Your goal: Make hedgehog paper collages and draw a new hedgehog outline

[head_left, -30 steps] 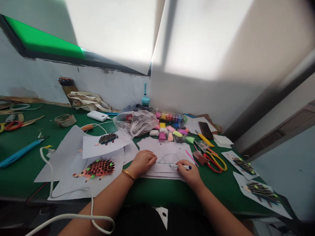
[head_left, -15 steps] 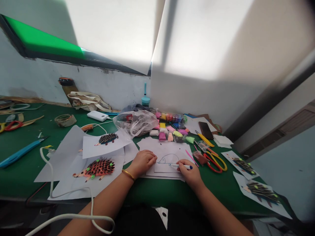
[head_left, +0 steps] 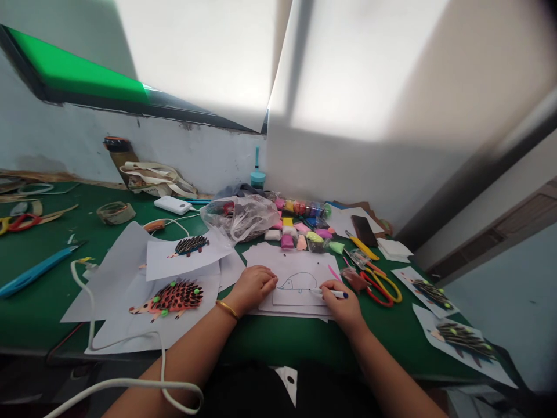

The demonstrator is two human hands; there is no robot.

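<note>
A white sheet of paper (head_left: 290, 298) lies on a stack of larger sheets, with a blue outline of a hedgehog-like animal (head_left: 300, 281) drawn on it. In my right hand (head_left: 343, 303) is a white marker pen with a dark blue end (head_left: 338, 294), its tip on the sheet at the right end of the drawing's lower line. Flat on the left side of the paper lies my left hand (head_left: 255, 285), fingers loosely extended and pointing right, pressing the sheets. A gold bangle (head_left: 227, 310) circles the left wrist.
Left are hedgehog pictures on paper (head_left: 174, 299) and a white cable (head_left: 126, 383). Behind the paper sit packets of coloured clay (head_left: 287, 241) and a plastic bag (head_left: 239, 217). Right are scissors (head_left: 383, 288), a yellow cutter (head_left: 362, 246), a phone (head_left: 364, 231) and more hedgehog pictures (head_left: 463, 342).
My right hand and the marker pen have moved slightly right. A small leg shape now shows under the drawing's lower line, which reaches farther right. My left hand stays in place.
</note>
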